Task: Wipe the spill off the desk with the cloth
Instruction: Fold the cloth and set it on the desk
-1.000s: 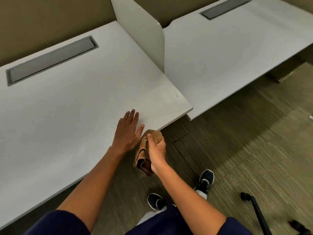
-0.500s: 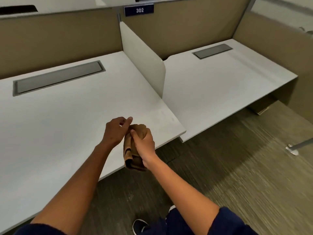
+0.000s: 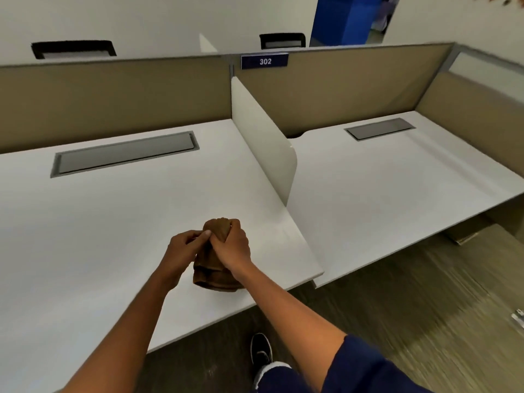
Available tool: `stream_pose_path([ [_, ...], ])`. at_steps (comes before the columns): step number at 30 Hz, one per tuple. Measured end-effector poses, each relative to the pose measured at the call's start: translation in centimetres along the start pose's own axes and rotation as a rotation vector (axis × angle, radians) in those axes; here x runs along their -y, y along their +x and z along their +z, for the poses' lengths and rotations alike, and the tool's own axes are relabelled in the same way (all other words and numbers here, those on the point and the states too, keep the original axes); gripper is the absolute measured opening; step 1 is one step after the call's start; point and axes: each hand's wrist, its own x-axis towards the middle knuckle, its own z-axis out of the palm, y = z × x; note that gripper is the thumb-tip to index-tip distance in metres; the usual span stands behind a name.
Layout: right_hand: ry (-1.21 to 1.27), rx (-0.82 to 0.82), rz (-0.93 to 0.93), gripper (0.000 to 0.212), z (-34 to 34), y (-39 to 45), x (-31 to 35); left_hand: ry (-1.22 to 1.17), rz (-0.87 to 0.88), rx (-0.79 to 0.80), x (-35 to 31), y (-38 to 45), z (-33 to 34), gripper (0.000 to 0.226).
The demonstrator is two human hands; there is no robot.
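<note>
White desk (image 3: 113, 222) w/ divider (image 3: 263, 143) on its right side. Brown cloth (image 3: 215, 268), bunched, over the near-right part of the desk. Right hand (image 3: 232, 245) gripping its top; left hand (image 3: 184, 248) pinching an edge. Looks soft, light, floppy: best taken by the folded bulk. No spill visible.
</note>
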Motion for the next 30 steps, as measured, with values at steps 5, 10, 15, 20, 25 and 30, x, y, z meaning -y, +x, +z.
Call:
stream_pose_path([
  [5, 0.142, 0.067, 0.130, 0.057, 0.3, 4.1, 0.3, 0.045, -0.105, -0.005, 0.4, 1.9, -0.8, 0.028],
  [10, 0.274, 0.170, 0.238, 0.055, -0.6, 7.1, 0.4, 0.073, -0.153, -0.044, 0.3, 3.7, -0.9, 0.030],
  [15, 0.262, 0.370, 0.329, 0.061, -2.3, 9.0, -0.7, 0.147, -0.137, -0.091, 0.0, 5.2, -0.7, 0.019],
  [20, 0.109, 0.365, 0.185, 0.077, -4.7, 12.0, -0.8, 0.212, -0.139, -0.123, 0.0, 6.1, -1.2, 0.014],
  [25, 0.021, 0.649, 0.015, 0.063, -5.7, 15.2, 1.0, 0.210, -0.156, -0.107, 0.0, 6.0, -1.8, 0.015],
  [30, -0.101, 0.821, -0.085, 0.055, -5.4, 16.8, 2.2, 0.223, -0.162, -0.036, -0.9, 6.4, -2.9, 0.020],
])
